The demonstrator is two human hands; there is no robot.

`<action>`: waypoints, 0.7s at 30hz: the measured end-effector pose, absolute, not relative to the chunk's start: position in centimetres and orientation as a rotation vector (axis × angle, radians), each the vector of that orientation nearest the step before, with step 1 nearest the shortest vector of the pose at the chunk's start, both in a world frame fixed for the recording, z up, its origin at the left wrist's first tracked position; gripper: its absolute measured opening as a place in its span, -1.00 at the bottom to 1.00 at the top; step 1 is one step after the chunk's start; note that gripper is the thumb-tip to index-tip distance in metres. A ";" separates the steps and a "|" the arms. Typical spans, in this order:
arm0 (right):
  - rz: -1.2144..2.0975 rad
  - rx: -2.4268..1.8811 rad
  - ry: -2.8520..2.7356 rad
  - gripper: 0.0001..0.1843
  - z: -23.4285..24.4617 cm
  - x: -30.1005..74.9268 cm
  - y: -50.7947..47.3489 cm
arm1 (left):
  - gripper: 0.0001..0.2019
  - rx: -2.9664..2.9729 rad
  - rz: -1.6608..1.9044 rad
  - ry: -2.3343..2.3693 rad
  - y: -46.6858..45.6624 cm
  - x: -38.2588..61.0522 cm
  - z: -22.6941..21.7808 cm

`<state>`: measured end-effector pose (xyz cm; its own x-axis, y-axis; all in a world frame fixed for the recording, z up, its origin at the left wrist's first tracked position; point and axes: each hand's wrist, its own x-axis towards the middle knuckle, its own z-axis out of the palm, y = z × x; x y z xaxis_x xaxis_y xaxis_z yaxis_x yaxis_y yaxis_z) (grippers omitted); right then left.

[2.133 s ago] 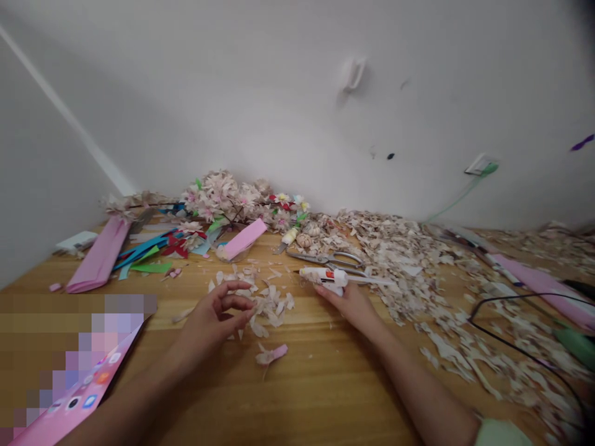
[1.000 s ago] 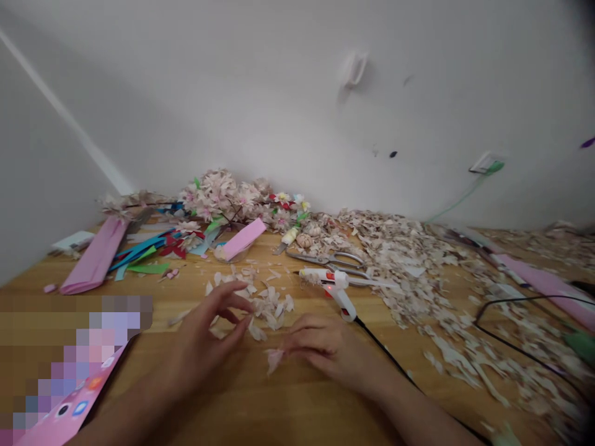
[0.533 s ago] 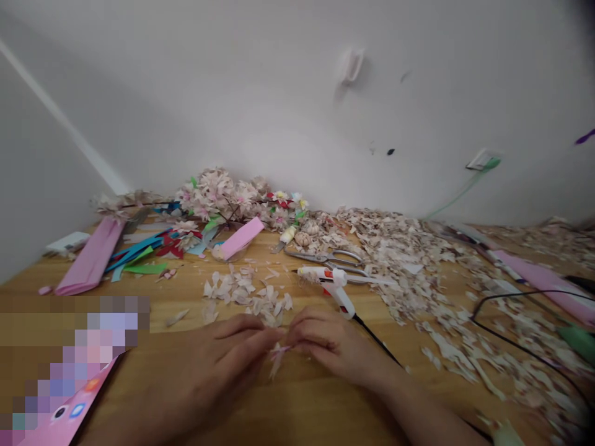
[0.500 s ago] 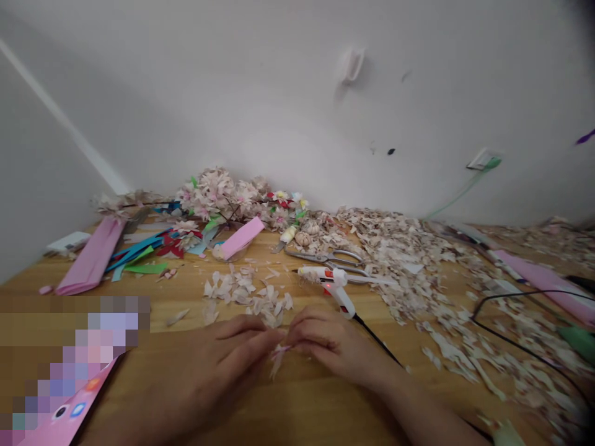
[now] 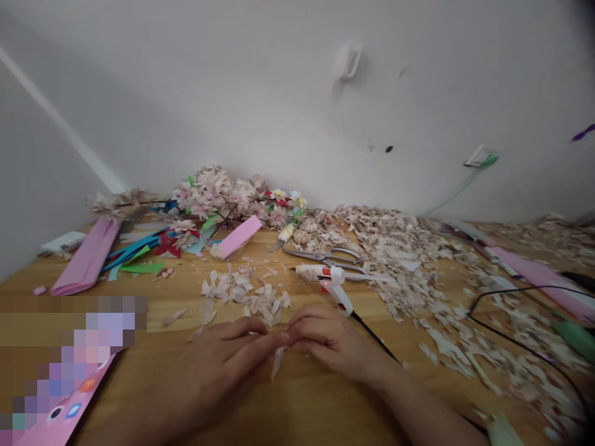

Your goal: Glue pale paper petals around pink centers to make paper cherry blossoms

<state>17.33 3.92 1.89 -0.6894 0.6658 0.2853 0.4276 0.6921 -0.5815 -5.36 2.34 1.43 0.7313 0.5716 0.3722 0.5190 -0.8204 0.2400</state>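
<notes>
My left hand (image 5: 235,356) and my right hand (image 5: 328,341) meet fingertip to fingertip low over the wooden table. Between their pinched fingers is a small pale petal (image 5: 277,362) with a pinkish tint, hanging down below the left fingertips. The fingers hide the rest of it. Just beyond the hands lies a loose pile of whitish petals (image 5: 248,291). A white hot glue gun (image 5: 320,272) with a small red light rests on its side past my right hand, its black cord running toward my right forearm.
Scissors (image 5: 325,254) lie behind the glue gun. Pale flowers (image 5: 211,189) are heaped by the wall. Dried scraps (image 5: 409,254) cover the right side, crossed by a black cable (image 5: 520,290). Pink paper (image 5: 88,257) and a lit screen (image 5: 69,402) are at left.
The hands keep their place, fingertips drawn slightly closer over the petal, so less of its pink part shows. The whole view has shifted slightly.
</notes>
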 end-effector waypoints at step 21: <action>0.616 -0.833 -2.386 -0.78 1.8 17.2 3.6 | -0.51 2.341 0.863 0.947 2.0 -4.7 1.3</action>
<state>17.21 3.65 1.82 -0.6673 0.6672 0.3309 0.4237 0.7055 -0.5681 -4.70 2.04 1.31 0.5644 0.7357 0.3744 0.4414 -0.6522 0.6163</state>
